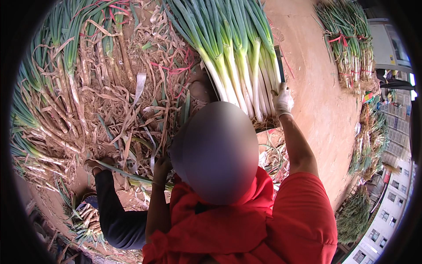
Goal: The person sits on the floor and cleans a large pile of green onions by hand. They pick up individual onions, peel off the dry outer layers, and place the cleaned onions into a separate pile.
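Observation:
My right hand (283, 102), in a pale glove, closes around the outermost white stalk at the right edge of a row of trimmed long green onions (245, 76). These onions lie side by side, green leaves away from me and roots close by. Beneath them shows the dark edge of a tray or stand (280, 64). My left hand (161, 170) is low at my left side, near a long loose green leaf (132, 175). The fingers of that hand are shaded and partly covered, so their grip is unclear. A blurred patch hides part of the scene between the hands.
Untrimmed green onions (62, 95) with dry skins spread along the left. Peeled husks (132, 112) and pink twine (173, 69) litter the ground. Tied onion bundles (352, 49) stand at the far right, near a vehicle (384, 43). My bent left leg (112, 211) takes up the lower left.

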Demonstrator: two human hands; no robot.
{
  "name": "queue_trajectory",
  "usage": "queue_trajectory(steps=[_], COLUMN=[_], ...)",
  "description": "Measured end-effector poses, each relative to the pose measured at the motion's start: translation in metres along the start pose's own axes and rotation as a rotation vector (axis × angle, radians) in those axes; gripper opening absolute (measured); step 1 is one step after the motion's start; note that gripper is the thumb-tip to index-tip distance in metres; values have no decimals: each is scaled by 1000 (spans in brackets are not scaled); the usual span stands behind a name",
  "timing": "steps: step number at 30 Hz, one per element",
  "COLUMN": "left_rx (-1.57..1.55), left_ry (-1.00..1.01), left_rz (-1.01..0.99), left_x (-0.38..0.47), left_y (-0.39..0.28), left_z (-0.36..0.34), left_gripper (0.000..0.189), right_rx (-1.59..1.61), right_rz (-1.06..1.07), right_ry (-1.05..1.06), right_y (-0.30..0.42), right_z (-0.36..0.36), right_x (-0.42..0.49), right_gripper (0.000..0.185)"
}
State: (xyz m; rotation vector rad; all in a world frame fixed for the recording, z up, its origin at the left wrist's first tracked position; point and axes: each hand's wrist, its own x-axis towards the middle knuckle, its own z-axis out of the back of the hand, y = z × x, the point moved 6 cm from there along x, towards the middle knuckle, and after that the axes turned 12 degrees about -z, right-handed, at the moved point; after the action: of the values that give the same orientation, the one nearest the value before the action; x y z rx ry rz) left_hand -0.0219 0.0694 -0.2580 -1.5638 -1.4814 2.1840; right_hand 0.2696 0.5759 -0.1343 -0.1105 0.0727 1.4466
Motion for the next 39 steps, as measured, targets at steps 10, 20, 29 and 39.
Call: queue_trajectory(steps=[10, 20, 29, 39], left_rx=[-109, -158, -42, -50], left_ry=[-5, -9, -33, 0], left_rz=[-5, -20, 16, -54], left_x=[3, -3, 10, 15], left_y=[14, 1, 28, 30], left_z=[2, 2, 13, 15], left_gripper=[19, 18, 27, 33], right_rx=[170, 263, 10, -36], right_rz=[-12, 8, 83, 160], right_ry=[11, 52, 294, 359], right_y=[17, 31, 23, 26], right_z=[17, -35, -39, -23], right_x=[4, -5, 27, 56], right_gripper=[44, 38, 43, 52])
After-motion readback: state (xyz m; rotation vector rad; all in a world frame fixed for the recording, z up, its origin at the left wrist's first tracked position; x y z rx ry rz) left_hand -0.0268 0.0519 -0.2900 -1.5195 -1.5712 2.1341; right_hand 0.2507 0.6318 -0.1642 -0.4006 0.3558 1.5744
